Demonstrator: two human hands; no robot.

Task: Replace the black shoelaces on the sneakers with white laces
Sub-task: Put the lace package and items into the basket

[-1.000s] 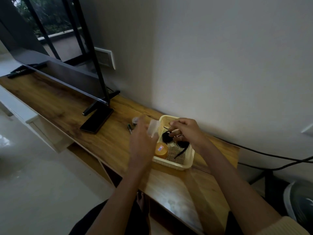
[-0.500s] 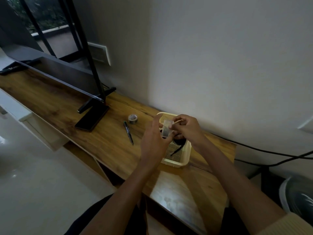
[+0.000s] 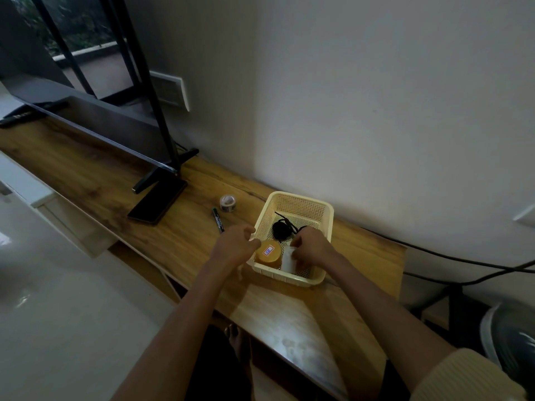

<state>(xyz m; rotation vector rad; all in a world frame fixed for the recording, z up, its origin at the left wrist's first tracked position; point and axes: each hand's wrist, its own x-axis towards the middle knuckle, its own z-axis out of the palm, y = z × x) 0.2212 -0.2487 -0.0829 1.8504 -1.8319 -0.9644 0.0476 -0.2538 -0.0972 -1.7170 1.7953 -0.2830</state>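
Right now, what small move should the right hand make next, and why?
Probably release the white packet and lift the right hand out of the basket: the packet already sits low inside, beside the orange-lidded jar, and the left hand is at the basket's left rim.

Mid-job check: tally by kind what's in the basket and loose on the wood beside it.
Round orange-lidded jar, in the cream plastic mesh basket: 1
Small white container gripped by right hand: 1
Black coiled lace bundle, in basket: 1 seen; more cord runs behind hand
Roll of tape, on wood: 1
Dark marker pen, on wood: 1
Flat black phone, on wood: 1
Total: 6
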